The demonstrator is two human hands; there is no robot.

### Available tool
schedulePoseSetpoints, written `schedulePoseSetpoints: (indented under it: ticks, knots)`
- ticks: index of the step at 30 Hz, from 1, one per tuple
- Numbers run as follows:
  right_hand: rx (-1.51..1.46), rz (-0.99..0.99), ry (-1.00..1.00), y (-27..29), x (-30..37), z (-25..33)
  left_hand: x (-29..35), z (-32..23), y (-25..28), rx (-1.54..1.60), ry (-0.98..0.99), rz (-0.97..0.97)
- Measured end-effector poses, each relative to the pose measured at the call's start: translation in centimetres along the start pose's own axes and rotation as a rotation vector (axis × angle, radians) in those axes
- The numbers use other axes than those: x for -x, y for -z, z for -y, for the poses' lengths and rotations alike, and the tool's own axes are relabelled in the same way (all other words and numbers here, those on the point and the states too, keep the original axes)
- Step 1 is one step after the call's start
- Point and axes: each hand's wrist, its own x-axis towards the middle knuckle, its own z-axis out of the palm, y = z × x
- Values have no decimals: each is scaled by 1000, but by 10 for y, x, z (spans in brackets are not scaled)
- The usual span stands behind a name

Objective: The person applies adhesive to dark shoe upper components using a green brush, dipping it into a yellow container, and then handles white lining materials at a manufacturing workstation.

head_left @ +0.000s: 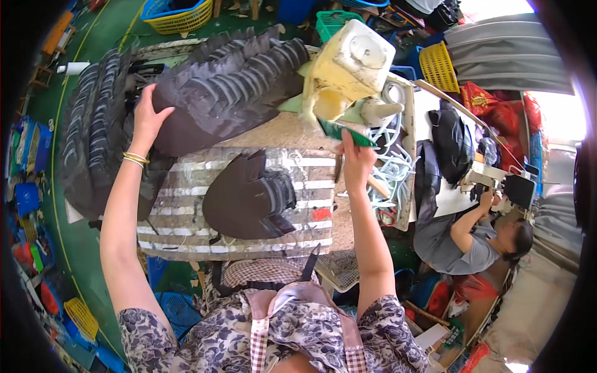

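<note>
Right hand: fingers closed around a green brush; the right hand holds the green brush just below the mouth of the cut-open jug; whether the two touch, cannot tell.
Left hand: at the left edge of the dark brown stack; the left hand has thumb and fingers spread, thumb over the front panel; whether it pinches the panel, cannot tell. Bangles on the wrist.
Panel on board: single dark brown panel, notched, grey-edged at right, lying flat on the white-striped board, between the forearms, apart from both hands.
Stack: overlapping panels with grey bands, beyond the board; further rows at left.
Jug: cut-open yellowish plastic jug, smeared, right of the stack.
Beside jug: off-white nozzled bottle; tangled pale blue strips near the right forearm.
Right side: co-worker in a grey shirt, hands at a sewing machine; black pieces on the white table.
Far edge: yellow basket, green basket, green floor.
</note>
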Motion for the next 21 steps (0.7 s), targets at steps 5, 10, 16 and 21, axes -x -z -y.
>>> schedulePoseSetpoints:
  ticks: [5, 10, 16, 21]
  knots:
    - [329, -30, 343, -17, -63, -29, 32, -51, -3, 63, -294, -264]
    - [234, 272, -69, -18, -75, -20, 141, -90, -17, 193, -219, 280]
    - [-708, 348, -674, -4, -39, -42, 193, -102, -43, 122, -125, 411]
    - [-364, 600, -367, -38, 71, -33, 192, -102, -50, 130, -149, 403]
